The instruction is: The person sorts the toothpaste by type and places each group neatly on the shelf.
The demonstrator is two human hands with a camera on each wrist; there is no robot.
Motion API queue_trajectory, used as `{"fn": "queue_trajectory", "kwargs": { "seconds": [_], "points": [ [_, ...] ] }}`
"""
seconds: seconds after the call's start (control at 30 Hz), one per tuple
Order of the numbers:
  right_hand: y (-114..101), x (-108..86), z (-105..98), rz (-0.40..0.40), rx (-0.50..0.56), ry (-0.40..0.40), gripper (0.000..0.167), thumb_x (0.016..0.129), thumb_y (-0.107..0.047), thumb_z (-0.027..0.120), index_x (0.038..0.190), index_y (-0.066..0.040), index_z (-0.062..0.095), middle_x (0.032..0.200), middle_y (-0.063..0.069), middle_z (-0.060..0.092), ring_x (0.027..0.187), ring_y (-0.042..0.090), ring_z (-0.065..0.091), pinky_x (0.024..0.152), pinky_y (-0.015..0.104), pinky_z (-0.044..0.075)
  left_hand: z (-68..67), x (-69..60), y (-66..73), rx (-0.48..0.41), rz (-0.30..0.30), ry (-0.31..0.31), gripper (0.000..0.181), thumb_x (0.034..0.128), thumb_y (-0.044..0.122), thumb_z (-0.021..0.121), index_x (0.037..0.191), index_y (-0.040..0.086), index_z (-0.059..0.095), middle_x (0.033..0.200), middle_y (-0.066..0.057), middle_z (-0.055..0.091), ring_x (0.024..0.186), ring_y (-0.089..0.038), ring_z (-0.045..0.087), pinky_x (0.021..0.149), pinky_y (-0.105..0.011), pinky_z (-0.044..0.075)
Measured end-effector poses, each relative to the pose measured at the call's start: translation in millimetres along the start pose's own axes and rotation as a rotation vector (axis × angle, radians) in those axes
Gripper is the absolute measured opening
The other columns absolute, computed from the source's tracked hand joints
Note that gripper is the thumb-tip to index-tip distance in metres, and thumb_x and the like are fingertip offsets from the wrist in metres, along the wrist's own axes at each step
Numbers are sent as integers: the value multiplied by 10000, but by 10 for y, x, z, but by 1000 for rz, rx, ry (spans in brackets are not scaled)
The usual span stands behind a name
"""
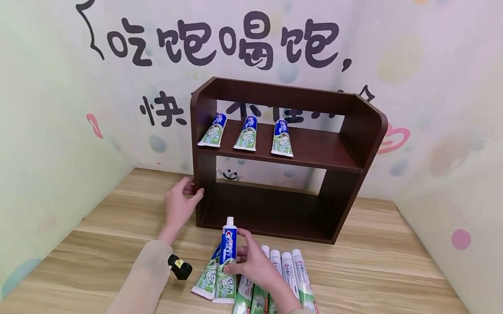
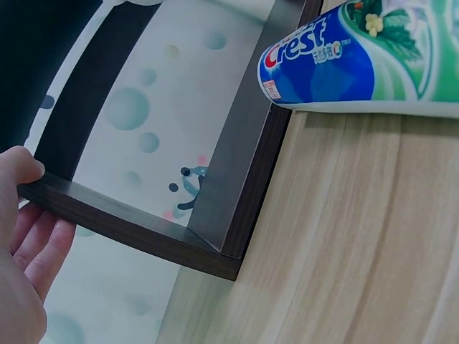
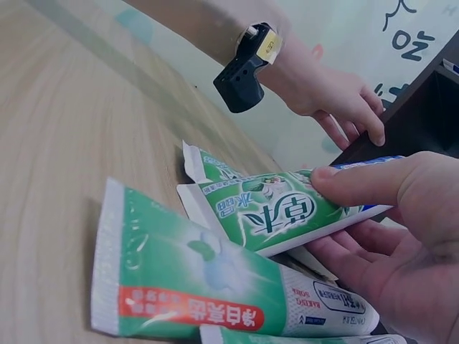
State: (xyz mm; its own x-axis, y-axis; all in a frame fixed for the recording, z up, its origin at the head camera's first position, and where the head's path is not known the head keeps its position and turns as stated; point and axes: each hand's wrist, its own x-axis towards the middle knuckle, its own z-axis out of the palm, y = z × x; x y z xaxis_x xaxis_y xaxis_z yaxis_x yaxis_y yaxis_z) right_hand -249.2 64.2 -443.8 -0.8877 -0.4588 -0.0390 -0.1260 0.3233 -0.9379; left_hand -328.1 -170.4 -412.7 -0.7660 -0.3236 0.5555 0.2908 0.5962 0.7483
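My left hand (image 1: 181, 201) grips the left side panel of a dark brown two-tier shelf (image 1: 273, 160), thumb inside and fingers outside, as the left wrist view shows. My right hand (image 1: 257, 261) pinches a blue and green Crest toothpaste tube (image 1: 227, 254) between thumb and fingers, its white cap pointing toward the shelf. Under and beside it on the table lies another Crest toothpaste tube (image 1: 207, 276). Three more Crest tubes (image 1: 247, 133) lie in a row on the upper tier, caps toward the back. The lower tier (image 1: 269, 208) holds nothing visible.
Several white and green toothpaste tubes (image 1: 301, 277) lie side by side on the wooden table (image 1: 384, 278), partly hidden by my right forearm. A wall with dark lettering (image 1: 257, 43) stands close behind the shelf. A black wrist camera (image 1: 180, 267) sits on my left wrist.
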Motion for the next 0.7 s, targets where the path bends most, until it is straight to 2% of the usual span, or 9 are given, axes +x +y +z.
{"fn": "queue_trajectory", "kwargs": {
  "seconds": [0.3, 0.53, 0.7],
  "points": [
    [6, -6, -36, -55, 11, 18, 875, 828, -173, 798, 1513, -244, 258, 1363, 205, 596, 1111, 314, 668, 986, 494, 522, -2, 0, 8, 5, -6, -6, 263, 840, 148, 752, 1041, 2, 665, 979, -216, 734, 872, -345, 715, 781, -486, 561],
    [-50, -11, -68, -47, 137, 30, 871, 867, -187, 761, 1532, -259, 202, 1428, 222, 519, 1035, 295, 694, 754, 382, 610, 0, -1, 16, 11, -15, -13, 262, 837, 159, 757, 1032, 9, 666, 978, -208, 736, 878, -339, 716, 781, -481, 558],
    [-114, -22, -121, -65, 167, 57, 860, 875, -206, 754, 1529, -246, 196, 1373, 201, 558, 1006, 284, 713, 712, 364, 610, -4, -4, 9, 9, -16, -9, 266, 837, 155, 757, 1043, 12, 669, 975, -207, 738, 873, -333, 717, 775, -472, 558]
  ]
}}
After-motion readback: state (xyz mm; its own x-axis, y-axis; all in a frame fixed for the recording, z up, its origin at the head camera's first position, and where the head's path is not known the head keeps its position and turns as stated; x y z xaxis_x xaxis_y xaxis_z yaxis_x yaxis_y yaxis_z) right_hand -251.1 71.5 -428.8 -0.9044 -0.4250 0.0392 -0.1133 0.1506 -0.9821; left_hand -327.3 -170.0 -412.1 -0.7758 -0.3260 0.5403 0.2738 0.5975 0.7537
